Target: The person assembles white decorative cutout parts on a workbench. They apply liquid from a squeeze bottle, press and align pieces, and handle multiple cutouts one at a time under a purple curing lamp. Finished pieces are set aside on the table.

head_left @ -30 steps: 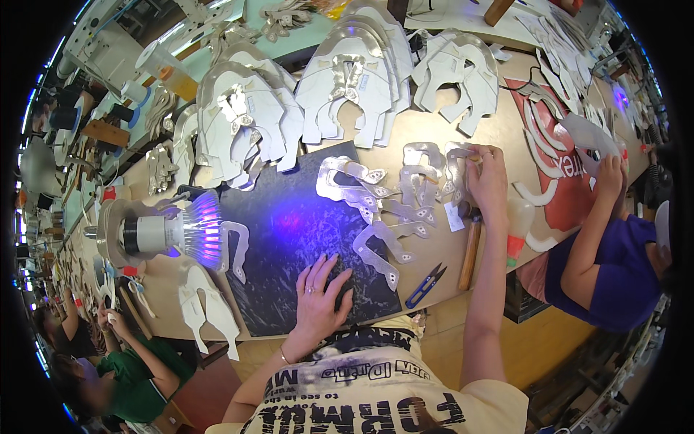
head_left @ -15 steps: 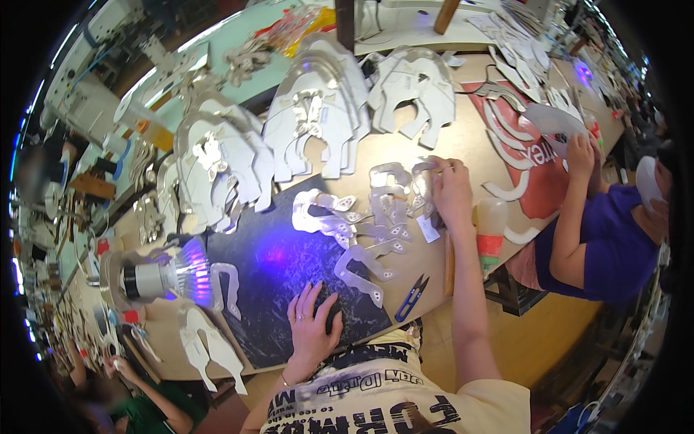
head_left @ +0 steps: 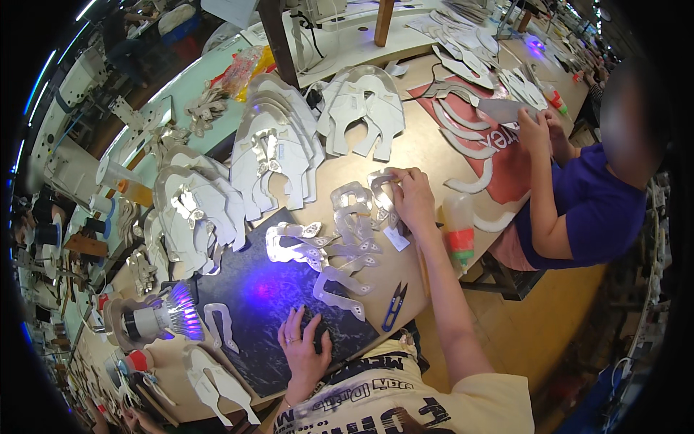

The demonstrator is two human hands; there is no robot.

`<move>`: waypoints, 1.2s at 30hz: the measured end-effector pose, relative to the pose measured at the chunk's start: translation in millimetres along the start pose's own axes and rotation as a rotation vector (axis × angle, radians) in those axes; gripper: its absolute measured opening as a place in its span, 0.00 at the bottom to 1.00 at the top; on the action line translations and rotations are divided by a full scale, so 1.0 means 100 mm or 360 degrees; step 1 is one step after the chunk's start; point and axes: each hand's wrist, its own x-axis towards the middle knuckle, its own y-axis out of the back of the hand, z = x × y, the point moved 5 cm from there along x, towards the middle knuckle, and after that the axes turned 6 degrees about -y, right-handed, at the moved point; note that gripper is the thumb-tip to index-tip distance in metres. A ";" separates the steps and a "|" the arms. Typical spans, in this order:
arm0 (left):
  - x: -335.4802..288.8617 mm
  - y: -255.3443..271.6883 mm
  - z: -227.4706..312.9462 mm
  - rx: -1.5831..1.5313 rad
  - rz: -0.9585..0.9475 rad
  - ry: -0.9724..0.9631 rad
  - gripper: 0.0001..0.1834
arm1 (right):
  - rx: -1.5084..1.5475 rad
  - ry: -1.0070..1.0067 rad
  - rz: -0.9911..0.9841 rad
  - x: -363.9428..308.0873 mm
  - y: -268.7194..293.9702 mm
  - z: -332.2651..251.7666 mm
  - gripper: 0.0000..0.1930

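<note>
My left hand (head_left: 305, 352) rests on the dark mat (head_left: 246, 354), palm down with fingers spread and nothing visible in it. Out to the right, my right hand (head_left: 414, 199) closes its fingertips on a silvery U-shaped shoe piece (head_left: 381, 189) at the edge of a small group. Beside it lie more curved silvery pieces (head_left: 352, 206). Another shiny piece (head_left: 293, 246) and an open-ended U-shaped piece (head_left: 337, 289) lie on the mat's right side. A small white tag (head_left: 395, 239) sits just below my right fingers. The underside of the right fingertips is hidden.
Blue-handled thread snips (head_left: 394, 307) lie near the table's front edge. A squeeze bottle (head_left: 460, 231) stands right of my forearm. Stacks of white shoe uppers (head_left: 271, 155) line the back. A lamp (head_left: 155, 318) glows at left. A co-worker (head_left: 578, 206) handles a grey piece at right.
The whole view has shifted, so the table appears further left and turned a little. My right hand stays at the silvery pieces, and my left hand remains on the mat.
</note>
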 end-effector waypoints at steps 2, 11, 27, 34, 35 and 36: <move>0.00 0.01 0.01 0.0001 0.0009 -0.0004 0.23 | 0.0011 -0.0016 -0.0005 0.00 -0.01 0.01 0.14; 0.00 0.02 0.02 0.0008 0.0046 -0.0021 0.22 | 0.0038 0.0003 0.0023 0.00 -0.03 0.04 0.10; 0.01 0.05 0.02 -0.0055 0.0074 0.0040 0.22 | 0.0108 0.0080 0.0011 0.00 -0.02 0.05 0.14; -0.03 0.01 -0.04 -0.0118 0.0047 0.0077 0.23 | 0.0175 0.0149 0.0038 0.09 -0.19 0.36 0.15; -0.05 -0.01 -0.04 -0.0141 0.0043 0.0063 0.22 | 0.0169 0.0100 -0.0024 0.13 -0.23 0.45 0.16; -0.06 -0.02 -0.05 -0.0162 0.0051 0.0062 0.22 | 0.0194 0.0121 -0.0046 0.16 -0.24 0.52 0.17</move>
